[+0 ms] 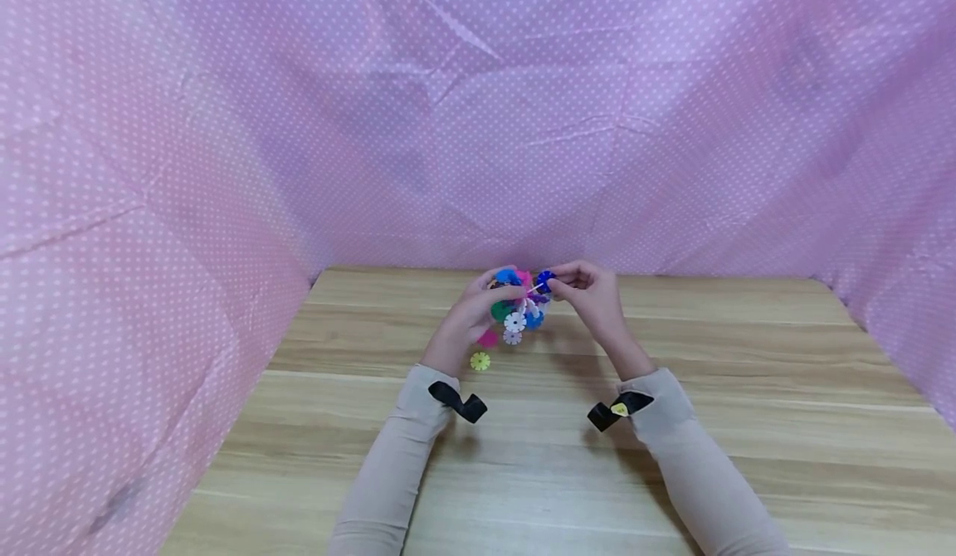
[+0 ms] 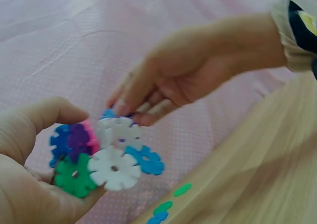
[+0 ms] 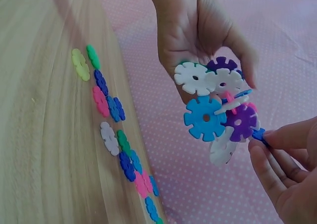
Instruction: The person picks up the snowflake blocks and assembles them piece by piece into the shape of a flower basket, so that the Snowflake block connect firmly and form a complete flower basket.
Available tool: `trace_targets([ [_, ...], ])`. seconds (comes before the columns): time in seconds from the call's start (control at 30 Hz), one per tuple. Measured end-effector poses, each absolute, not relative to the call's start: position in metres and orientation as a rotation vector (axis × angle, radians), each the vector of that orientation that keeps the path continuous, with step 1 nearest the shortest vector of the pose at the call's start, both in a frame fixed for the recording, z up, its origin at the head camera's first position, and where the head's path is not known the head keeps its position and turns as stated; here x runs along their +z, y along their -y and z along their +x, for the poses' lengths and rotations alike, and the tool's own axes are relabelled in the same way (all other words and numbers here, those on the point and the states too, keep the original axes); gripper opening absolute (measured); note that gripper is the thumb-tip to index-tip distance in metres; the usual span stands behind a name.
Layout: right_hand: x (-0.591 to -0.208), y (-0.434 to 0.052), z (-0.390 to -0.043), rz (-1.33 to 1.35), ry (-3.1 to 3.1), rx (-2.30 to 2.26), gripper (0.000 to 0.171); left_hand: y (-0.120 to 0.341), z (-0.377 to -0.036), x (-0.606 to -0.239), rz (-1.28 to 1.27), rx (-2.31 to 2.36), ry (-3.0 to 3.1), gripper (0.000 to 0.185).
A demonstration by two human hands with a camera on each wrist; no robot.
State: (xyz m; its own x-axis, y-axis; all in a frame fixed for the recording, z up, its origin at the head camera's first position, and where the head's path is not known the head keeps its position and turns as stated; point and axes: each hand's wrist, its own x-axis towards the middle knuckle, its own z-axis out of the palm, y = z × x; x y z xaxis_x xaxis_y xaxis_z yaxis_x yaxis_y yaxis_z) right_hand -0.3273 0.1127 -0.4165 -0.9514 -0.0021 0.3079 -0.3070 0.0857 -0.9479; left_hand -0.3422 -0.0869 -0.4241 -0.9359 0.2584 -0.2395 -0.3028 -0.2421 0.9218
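A cluster of interlocked snowflake discs (image 1: 519, 309), white, blue, purple, green and pink, hangs above the far middle of the wooden table (image 1: 523, 456). My left hand (image 1: 496, 295) grips the cluster (image 2: 101, 157) from the left, thumb on top. My right hand (image 1: 556, 282) pinches a dark blue disc (image 3: 258, 135) against the right side of the cluster (image 3: 218, 102). In the left wrist view the right hand's fingertips (image 2: 124, 107) meet at the top of the cluster.
Loose discs lie on the table below the hands: a yellow one (image 1: 480, 361), a pink one (image 1: 488, 338) and a pale one (image 1: 512, 337). A row of several coloured discs (image 3: 116, 135) lines the table's far edge. Pink dotted cloth (image 1: 478, 124) walls in three sides.
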Motion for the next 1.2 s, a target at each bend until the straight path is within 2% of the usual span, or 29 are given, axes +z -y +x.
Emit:
trace_targets([
  [0.2,-0.417,-0.111,-0.328,0.258,2.080,2.016,0.022,0.093,-0.344,-0.422,-0.051,2.220,-1.604,0.058],
  [0.47,-0.417,-0.105,-0.327,0.208,2.034,2.080,0.024,0.087,-0.341,-0.425,-0.105,2.377,-1.544,0.049],
  [0.67,-0.416,-0.102,-0.323,0.253,2.099,2.068,0.025,0.086,-0.341,-0.426,-0.130,2.452,-1.522,0.049],
  [0.87,-0.414,-0.110,-0.323,0.348,2.239,2.038,0.027,0.090,-0.342,-0.426,-0.159,2.347,-1.698,0.059],
  [1.07,-0.413,-0.130,-0.334,0.331,2.401,1.939,0.035,0.096,-0.343,-0.425,-0.157,2.264,-1.821,0.066],
  [1.2,-0.422,-0.150,-0.351,0.365,2.497,1.752,0.030,0.100,-0.343,-0.423,-0.133,2.254,-1.840,0.070],
])
